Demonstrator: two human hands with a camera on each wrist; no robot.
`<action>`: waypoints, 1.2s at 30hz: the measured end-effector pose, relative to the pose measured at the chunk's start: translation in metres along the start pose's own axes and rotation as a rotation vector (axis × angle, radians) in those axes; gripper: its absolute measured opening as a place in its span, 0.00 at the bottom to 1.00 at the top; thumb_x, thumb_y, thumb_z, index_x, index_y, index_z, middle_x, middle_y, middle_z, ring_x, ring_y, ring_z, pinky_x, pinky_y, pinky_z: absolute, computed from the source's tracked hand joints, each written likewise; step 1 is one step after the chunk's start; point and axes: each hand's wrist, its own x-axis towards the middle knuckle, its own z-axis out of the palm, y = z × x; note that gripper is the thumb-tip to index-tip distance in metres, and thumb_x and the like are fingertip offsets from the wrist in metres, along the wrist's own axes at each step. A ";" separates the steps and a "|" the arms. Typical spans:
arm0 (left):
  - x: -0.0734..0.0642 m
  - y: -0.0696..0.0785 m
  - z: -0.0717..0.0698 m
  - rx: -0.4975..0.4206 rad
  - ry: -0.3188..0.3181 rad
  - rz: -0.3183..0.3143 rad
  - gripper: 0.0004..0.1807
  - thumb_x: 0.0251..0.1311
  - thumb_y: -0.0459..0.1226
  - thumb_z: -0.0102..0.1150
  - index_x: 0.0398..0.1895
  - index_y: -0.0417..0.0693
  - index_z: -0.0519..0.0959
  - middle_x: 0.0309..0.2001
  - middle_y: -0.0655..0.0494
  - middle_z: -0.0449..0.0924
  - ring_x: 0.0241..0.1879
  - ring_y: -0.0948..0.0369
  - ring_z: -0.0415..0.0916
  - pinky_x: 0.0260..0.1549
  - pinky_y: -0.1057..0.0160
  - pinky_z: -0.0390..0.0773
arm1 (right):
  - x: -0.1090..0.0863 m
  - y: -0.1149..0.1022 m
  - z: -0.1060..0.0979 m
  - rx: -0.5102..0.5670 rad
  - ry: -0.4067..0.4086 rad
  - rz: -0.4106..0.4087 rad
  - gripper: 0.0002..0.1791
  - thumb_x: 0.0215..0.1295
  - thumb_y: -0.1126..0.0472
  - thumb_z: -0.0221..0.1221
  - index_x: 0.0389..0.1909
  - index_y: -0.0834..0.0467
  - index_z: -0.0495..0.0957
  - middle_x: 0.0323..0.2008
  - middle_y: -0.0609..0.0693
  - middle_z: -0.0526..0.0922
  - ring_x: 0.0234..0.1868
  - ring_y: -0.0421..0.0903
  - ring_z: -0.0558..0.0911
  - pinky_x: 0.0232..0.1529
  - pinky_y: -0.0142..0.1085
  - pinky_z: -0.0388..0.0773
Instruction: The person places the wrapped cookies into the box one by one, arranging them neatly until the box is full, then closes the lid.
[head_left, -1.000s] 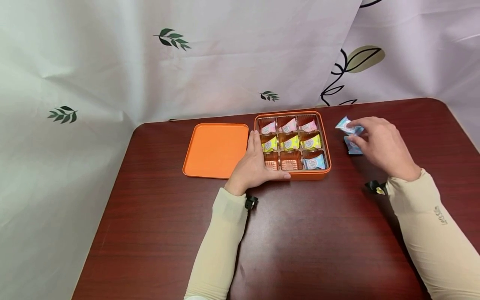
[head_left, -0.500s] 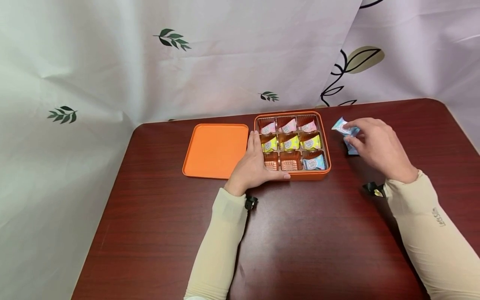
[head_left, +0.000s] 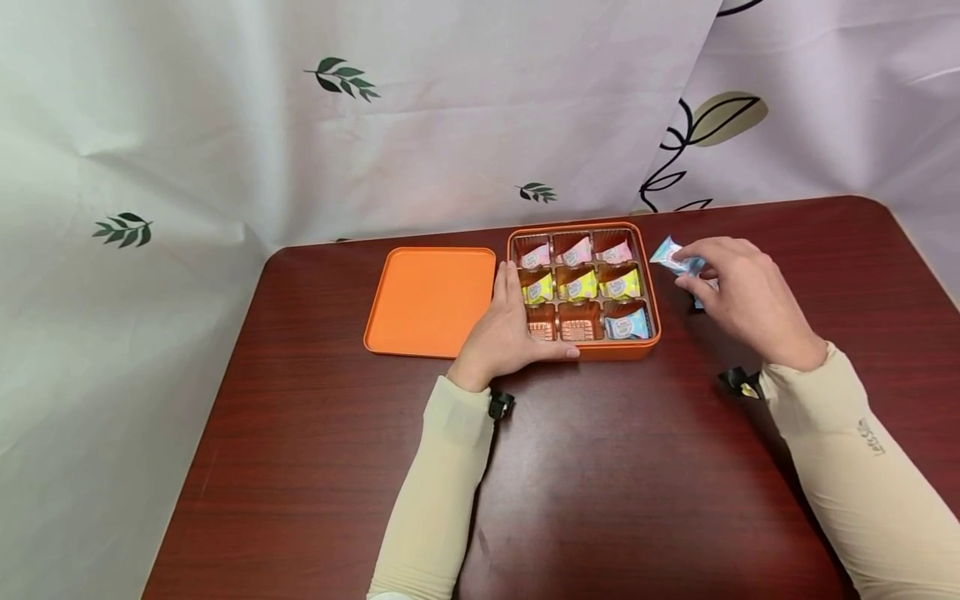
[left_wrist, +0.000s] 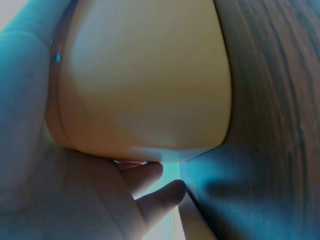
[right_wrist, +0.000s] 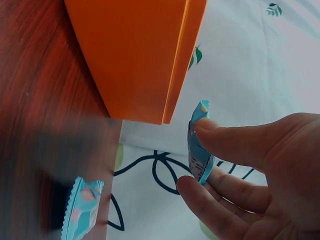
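My left hand point(head_left: 504, 333) rests against the near left corner of an orange box point(head_left: 618, 352), fingers straight along its left side and thumb along its front wall. Inside is a divided tray with pink-wrapped sweets point(head_left: 576, 252) at the back, yellow-wrapped sweets point(head_left: 581, 286) in the middle row and one blue-wrapped sweet point(head_left: 627, 325) at front right; the two compartments left of it look bare. To the right of the box, my right hand point(head_left: 750, 296) pinches another blue-wrapped sweet point(right_wrist: 196, 152) between thumb and fingers, above the table.
An orange lid point(head_left: 431, 302) lies left of the box, partly behind my left hand. Beneath my right hand one more blue-wrapped sweet point(right_wrist: 82, 209) lies on the brown wooden table point(head_left: 600, 467). A patterned white curtain point(head_left: 450, 117) hangs behind the table.
My right hand has moved left with the pinched sweet, bringing it nearer the box's right side. The left hand and the box have stayed in place.
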 end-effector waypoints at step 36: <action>-0.001 0.001 -0.001 -0.007 -0.002 -0.015 0.83 0.36 0.71 0.73 0.80 0.48 0.25 0.81 0.51 0.20 0.76 0.50 0.53 0.57 0.54 0.76 | -0.005 -0.030 0.016 0.052 -0.026 -0.178 0.17 0.55 0.72 0.71 0.47 0.63 0.83 0.49 0.58 0.83 0.52 0.56 0.77 0.52 0.50 0.71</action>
